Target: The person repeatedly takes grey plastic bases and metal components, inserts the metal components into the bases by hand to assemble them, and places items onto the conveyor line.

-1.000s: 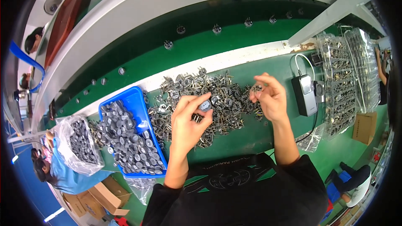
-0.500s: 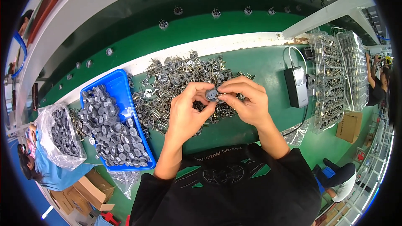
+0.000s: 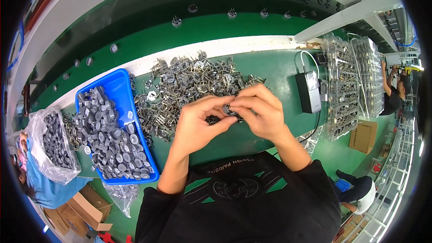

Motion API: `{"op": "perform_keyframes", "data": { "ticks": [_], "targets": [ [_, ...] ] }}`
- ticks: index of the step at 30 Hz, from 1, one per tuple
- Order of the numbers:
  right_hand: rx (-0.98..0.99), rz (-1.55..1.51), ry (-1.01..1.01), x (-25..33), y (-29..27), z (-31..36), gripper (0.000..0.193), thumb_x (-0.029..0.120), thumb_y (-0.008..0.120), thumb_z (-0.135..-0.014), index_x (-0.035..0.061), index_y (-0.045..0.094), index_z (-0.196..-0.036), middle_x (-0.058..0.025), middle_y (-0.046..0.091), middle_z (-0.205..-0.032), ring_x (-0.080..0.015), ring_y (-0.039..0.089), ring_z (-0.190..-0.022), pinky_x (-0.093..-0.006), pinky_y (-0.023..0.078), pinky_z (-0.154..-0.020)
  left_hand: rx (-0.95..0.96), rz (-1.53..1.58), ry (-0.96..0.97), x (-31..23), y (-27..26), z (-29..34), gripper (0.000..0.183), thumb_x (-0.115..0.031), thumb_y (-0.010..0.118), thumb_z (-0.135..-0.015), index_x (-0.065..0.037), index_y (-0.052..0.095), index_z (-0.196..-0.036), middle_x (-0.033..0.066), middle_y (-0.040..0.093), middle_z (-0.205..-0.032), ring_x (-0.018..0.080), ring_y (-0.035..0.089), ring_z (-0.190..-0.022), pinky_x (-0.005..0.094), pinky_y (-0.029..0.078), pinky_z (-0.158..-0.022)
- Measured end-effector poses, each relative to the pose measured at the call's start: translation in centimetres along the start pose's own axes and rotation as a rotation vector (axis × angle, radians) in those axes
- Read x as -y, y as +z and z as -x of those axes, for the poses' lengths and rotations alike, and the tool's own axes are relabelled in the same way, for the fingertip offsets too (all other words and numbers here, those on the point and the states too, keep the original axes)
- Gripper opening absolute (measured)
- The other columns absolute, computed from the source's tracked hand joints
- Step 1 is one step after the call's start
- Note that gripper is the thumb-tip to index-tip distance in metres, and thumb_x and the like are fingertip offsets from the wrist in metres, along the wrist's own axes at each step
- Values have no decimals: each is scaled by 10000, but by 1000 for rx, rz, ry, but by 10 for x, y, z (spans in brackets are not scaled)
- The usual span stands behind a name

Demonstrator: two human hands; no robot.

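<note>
In front of my chest, the fingertips of both hands meet around a small round grey plug part (image 3: 228,110). My left hand (image 3: 198,121) curls its thumb and fingers about its left side. From the other side, my right hand (image 3: 261,113) pinches it between thumb and fingers. Much of the part is covered by the fingertips. Just beyond the hands lies a heap of small parts with metal pins (image 3: 184,81). To the left, a blue bin (image 3: 127,90) holds many round grey caps (image 3: 119,146).
A clear plastic bag (image 3: 58,148) of grey pieces stands left of the bin. On the right are a black device with a cable (image 3: 308,92) and clear trays of parts (image 3: 343,87). Beyond the white ledge (image 3: 252,42), loose parts sit on a green belt. Other people are at both sides.
The part has been turned, so its round face shows less, and my right fingers now reach over its top. The whole view has shifted slightly.
</note>
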State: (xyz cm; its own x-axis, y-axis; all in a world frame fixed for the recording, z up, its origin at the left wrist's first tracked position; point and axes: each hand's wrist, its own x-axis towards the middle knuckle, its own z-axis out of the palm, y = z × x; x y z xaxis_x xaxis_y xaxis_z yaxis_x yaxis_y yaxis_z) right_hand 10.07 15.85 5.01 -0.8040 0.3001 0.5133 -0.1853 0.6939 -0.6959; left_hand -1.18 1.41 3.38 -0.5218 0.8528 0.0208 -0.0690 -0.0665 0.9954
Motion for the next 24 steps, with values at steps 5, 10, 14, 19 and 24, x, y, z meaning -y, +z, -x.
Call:
{"op": "perform_keyframes", "data": {
  "ticks": [5, 10, 14, 19, 24],
  "targets": [
    [2, 30, -35, 2, 4, 7, 246, -64, 738, -704, 6, 706, -937, -95, 632, -900, -216, 639, -746, -300, 524, -614, 44, 95, -67, 1, -9, 2, 331, 92, 671, -820, 4, 681, -1138, 81, 653, -907, 99, 636, -748, 210, 504, -653],
    [28, 84, 218, -15, -20, 12, 326, -75, 634, -788, 52, 678, -1084, -116, 631, -991, -281, 647, -847, -346, 539, -722, -151, -40, -129, -10, -28, -6, 261, 90, 656, -828, 13, 699, -1074, 98, 665, -972, 104, 653, -775, 201, 504, -684],
    [-20, 379, 288, -46, -48, 18, 252, -21, 633, -840, 47, 685, -1077, -115, 613, -924, -280, 623, -763, -320, 515, -691, -412, -578, -28, -22, -46, -41, 212, 18, 656, -844, -51, 715, -1034, 87, 578, -926, 164, 647, -765, 269, 530, -691],
    [179, 488, 636, -60, -56, 24, 207, 206, 623, -870, 83, 709, -1013, -121, 634, -891, -346, 635, -823, -438, 504, -739, -529, -800, -51, 6, -97, -106, 191, -69, 677, -812, -59, 718, -998, 136, 658, -899, 265, 665, -771, 370, 528, -724],
    [177, 386, 628, -65, -51, 20, 198, 208, 628, -865, 76, 719, -981, -126, 639, -858, -339, 640, -804, -426, 507, -736, -604, -842, -119, 47, -145, -152, 200, -117, 691, -788, -74, 725, -980, 147, 705, -886, 329, 675, -852, 400, 524, -795]
  ]
}}
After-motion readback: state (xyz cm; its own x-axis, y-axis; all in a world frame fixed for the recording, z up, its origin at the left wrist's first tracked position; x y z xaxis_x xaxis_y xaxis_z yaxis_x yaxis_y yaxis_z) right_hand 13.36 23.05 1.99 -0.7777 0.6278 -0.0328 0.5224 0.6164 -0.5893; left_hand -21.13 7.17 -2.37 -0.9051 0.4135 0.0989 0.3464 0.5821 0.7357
